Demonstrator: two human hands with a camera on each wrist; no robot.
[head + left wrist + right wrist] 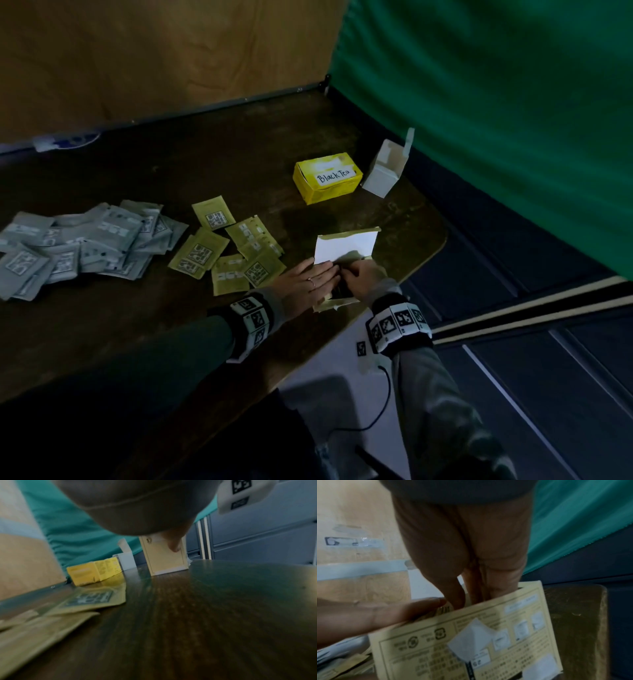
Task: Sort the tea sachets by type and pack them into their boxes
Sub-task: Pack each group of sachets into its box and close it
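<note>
A cream tea box (346, 245) stands open near the table's right edge, lid flap up. My left hand (308, 281) lies flat with straight fingers against the box's left rim (385, 614). My right hand (356, 274) reaches down into the cream box (488, 635), thumb and fingers pinched on an olive sachet (444, 610) inside; the fingertips are hidden. Several loose olive sachets (198, 253) lie just left of my hands. A pile of grey sachets (85, 243) covers the table's left side.
A yellow box labelled Black Tea (327, 181) sits closed behind the cream box, with an open white box (383, 171) to its right. The table's rounded edge (442, 240) is close on the right, a green curtain (496, 102) beyond.
</note>
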